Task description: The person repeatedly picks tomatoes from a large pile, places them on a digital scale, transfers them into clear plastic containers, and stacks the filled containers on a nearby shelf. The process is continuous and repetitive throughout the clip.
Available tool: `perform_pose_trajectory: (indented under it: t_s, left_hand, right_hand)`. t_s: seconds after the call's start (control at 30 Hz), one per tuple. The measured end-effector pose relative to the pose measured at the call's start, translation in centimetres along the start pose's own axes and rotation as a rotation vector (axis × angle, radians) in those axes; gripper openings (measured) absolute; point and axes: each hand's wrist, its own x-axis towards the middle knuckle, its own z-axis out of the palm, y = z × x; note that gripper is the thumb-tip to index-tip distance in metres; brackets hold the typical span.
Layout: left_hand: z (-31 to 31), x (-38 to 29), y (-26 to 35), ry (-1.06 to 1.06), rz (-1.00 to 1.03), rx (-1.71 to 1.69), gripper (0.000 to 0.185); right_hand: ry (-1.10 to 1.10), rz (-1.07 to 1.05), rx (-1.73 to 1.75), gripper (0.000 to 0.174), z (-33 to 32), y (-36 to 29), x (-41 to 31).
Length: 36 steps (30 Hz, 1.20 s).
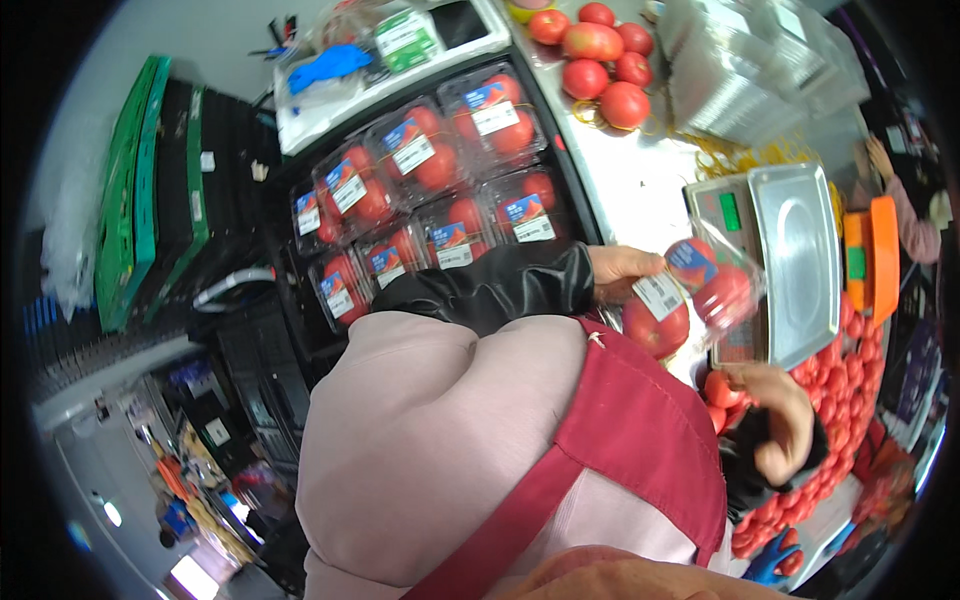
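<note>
My left hand [619, 271], in a black sleeve, grips a clear plastic clamshell pack [731, 296] by its near side. Large red tomatoes [656, 326] show through it, and its lid bears a blue label and a white printed sticker [660, 296]. The pack is tilted beside a digital scale [727, 202] with a bare steel pan [795, 262]. My right hand [780, 416] is somewhat blurred, fingers bent and thumb apart. Its fingertips hover at or above a loose tomato [721, 390]; contact is unclear.
A black crate [581, 202] holds several packed clamshells [420, 154]. Loose tomatoes [844, 382] lie to the right; more [592, 41] lie beyond. Stacked empty clamshells [720, 82], yellow rubber bands [739, 157] and an orange scale [885, 259] flank the work surface. Another person's blue-gloved hand [769, 559] holds tomatoes.
</note>
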Motion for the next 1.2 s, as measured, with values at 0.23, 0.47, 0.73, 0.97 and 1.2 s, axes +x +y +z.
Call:
perform_pose_trajectory:
  t_s: [0.23,0.47,0.73,0.97,1.2]
  left_hand:
    - [-4.9,-19.9,11.8,0.623,0.689,0.294,0.06]
    - [-9.7,-40.8,23.6,1.69,0.85,0.677,0.055]
    - [-19.6,-27.3,28.4,1.885,0.513,1.146,0.05]
    - [-19.6,-20.7,26.1,1.835,0.335,1.341,0.046]
    - [-19.5,-16.9,26.4,1.808,0.409,1.348,0.042]
  right_hand:
    - [0.326,0.306,0.422,0.042,3.7,12.3,-3.8]
    - [0.389,0.461,0.46,0.028,5.3,12.2,-2.3]
    - [0.48,0.399,0.18,0.027,9.3,15.8,-0.3]
    - [0.911,0.567,-0.089,0.029,10.1,15.7,-9.4]
    - [1.697,0.852,-0.776,0.018,9.9,9.0,-25.0]
